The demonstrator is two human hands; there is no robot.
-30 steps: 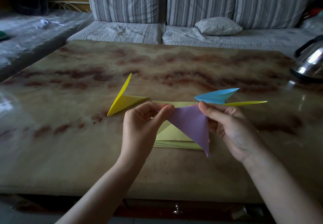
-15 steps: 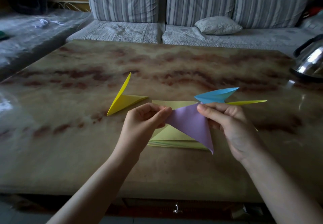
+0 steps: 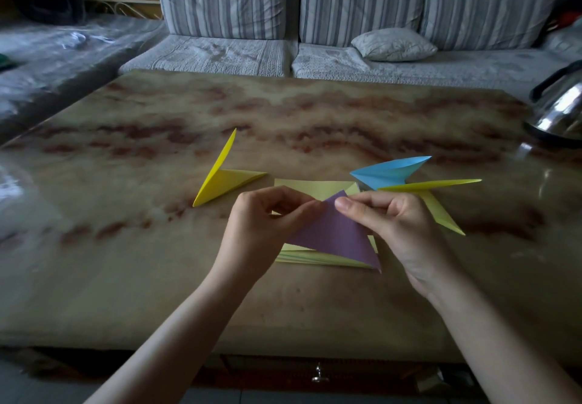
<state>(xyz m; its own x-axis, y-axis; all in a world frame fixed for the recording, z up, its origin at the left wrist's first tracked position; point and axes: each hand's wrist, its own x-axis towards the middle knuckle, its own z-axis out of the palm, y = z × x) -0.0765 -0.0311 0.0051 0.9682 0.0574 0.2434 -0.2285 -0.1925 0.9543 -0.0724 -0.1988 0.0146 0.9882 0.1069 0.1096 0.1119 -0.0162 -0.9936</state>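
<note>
On the marble table (image 3: 126,277) your only container is the steel kettle (image 3: 560,110) at the far right edge; what it holds cannot be seen. The stack of pale yellow sheets (image 3: 315,188) lies flat and unfolded, so I judge plenty is left. Above it you hold the purple paper (image 3: 340,236), folded to a triangle: your left hand (image 3: 258,230) and right hand (image 3: 400,230) both pinch its top corner, fingers curled. Three pieces look finished: the yellow piece (image 3: 220,183) to the left, the blue piece (image 3: 387,172) and lime piece (image 3: 441,208) to the right

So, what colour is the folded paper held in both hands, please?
The folded paper triangle is purple, seen in head view.
</note>
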